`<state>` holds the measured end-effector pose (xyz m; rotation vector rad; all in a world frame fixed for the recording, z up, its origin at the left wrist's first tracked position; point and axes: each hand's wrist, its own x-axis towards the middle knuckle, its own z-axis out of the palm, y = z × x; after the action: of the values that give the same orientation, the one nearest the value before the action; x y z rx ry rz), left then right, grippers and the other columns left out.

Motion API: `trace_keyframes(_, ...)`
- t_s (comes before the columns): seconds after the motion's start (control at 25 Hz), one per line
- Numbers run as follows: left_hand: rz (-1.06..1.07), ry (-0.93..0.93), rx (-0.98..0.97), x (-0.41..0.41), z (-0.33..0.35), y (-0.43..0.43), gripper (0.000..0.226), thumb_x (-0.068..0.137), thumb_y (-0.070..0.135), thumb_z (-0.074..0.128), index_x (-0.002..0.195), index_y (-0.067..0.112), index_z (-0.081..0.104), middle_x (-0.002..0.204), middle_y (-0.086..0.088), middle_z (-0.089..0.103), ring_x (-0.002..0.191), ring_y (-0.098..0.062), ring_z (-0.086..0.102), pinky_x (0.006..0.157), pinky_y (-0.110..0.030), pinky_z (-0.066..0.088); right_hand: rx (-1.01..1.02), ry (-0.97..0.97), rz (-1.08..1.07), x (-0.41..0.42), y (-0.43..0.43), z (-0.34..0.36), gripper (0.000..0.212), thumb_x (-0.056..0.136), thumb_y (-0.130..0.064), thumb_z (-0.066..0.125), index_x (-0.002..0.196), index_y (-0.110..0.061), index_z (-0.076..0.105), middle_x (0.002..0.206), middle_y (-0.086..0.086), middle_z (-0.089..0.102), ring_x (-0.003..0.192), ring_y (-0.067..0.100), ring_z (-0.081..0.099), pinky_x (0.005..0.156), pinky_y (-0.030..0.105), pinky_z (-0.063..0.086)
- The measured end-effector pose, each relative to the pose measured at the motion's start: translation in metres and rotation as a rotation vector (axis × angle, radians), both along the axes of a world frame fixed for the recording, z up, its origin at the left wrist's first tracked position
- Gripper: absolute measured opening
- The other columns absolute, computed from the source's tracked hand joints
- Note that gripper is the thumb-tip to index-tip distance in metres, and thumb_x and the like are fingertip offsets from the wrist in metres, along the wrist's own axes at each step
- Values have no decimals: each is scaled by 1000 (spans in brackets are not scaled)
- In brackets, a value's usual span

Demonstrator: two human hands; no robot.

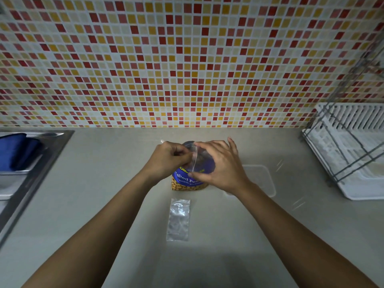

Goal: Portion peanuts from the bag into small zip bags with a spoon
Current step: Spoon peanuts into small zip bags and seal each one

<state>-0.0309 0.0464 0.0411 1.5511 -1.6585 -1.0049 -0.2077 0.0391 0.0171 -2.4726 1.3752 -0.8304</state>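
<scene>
A blue bag of salted peanuts point(188, 182) stands on the grey counter, with peanuts showing through its clear lower part. Over its top I hold a small clear zip bag point(196, 156). My left hand point(168, 161) pinches the zip bag's left edge with curled fingers. My right hand point(218, 165) holds its right side between thumb and forefinger, the other fingers spread. A thin pale tip sticks out behind my left hand; whether it is the spoon I cannot tell. A second empty zip bag point(178, 219) lies flat on the counter nearer to me.
A clear plastic lid or container point(261, 179) lies to the right of the peanut bag. A white dish rack with a wire frame point(349, 154) fills the right side. A steel sink point(31, 163) with a blue cloth point(14, 150) is at the left. A tiled wall rises behind.
</scene>
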Motion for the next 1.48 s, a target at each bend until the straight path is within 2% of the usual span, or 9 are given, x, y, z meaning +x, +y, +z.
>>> trace_keyframes(0.2,-51,-11,20,0,1,1,16,86,28,62,80,17,72,76,-1,72,74,-11,67,67,-26,54,131,-179,-22,3,1,-4,58,66,-58,69,116,-31,56,113,-14,61,110,4,48,112,47,21)
trace_keyframes(0.32,100,17,-80,7,-4,-2,21,88,36,58,85,18,68,84,-3,70,76,-16,65,65,-31,53,258,-375,-44,2,2,-7,54,66,-47,76,114,-32,56,106,-27,55,101,-11,46,97,34,40)
trace_keyframes(0.4,413,-55,-191,15,-13,-12,30,89,41,55,105,16,61,105,-5,63,87,-18,61,71,-29,49,403,-581,-36,-2,1,-8,50,69,-33,80,112,-33,55,106,-25,57,100,-10,53,85,17,46)
trace_keyframes(0.52,522,-58,94,21,-26,-28,59,87,45,56,135,14,41,137,-12,44,117,-24,51,84,-33,46,501,-756,-21,-7,-4,-13,48,70,-20,78,110,-33,54,107,-14,63,99,-6,59,81,10,47)
trace_keyframes(0.6,468,-2,168,20,-34,-32,47,89,36,57,127,9,50,125,-12,56,114,-25,54,77,-31,45,524,-835,-29,-8,-4,-16,48,67,-25,79,109,-32,56,108,-10,64,100,2,62,81,15,49)
trace_keyframes(0.88,44,-205,-170,11,-11,-29,23,90,28,57,89,9,70,73,-6,68,67,-11,61,56,-15,45,654,-920,-40,-15,-17,-29,43,69,-23,76,107,-29,58,102,-8,66,93,6,63,74,14,49)
trace_keyframes(1.04,99,-292,-409,22,-2,-37,20,91,24,58,91,9,71,71,-11,69,64,-22,61,60,-31,47,781,-854,-26,-21,-24,-32,48,67,-29,75,111,-26,57,106,-4,66,97,11,63,72,14,50)
trace_keyframes(1.2,127,-291,-154,16,-24,-41,25,92,24,55,86,6,71,70,-6,69,63,-12,61,61,-17,48,821,-873,-56,-24,-26,-38,55,59,-39,76,109,-24,59,106,0,69,99,14,64,78,23,50)
trace_keyframes(1.48,456,46,76,-6,-31,-42,29,89,23,57,66,11,69,60,-3,68,70,-25,68,77,-36,56,864,-899,-51,-27,-29,-41,42,70,-22,74,109,-19,58,97,-5,71,90,4,66,73,16,51)
